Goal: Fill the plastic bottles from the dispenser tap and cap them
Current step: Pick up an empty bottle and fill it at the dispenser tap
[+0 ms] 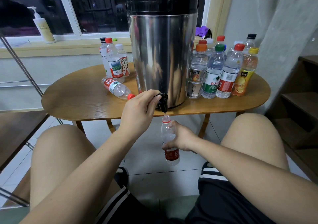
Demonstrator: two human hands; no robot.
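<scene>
Fingers [151, 95] of the left hand [139, 108] curl over the lever of the black tap [163, 104], hiding most of it; only the stubby spout shows below. Just beneath, the right hand [180, 137] grasps a clear ribbed plastic bottle [167, 130] around its middle, upright, its uncapped neck right under the spout. Its palm covers part of the red label, and the water level is hard to read. The tap juts from a tall, mirror-smooth steel dispenser [163, 51] with a black lid, standing on an oval wooden bench [77, 101]. One red-capped bottle [117, 88] lies on its side left of the tap. Capped bottles [222, 68] crowd the dispenser's right, the rear ones half hidden; three more [114, 60] stand at its left
</scene>
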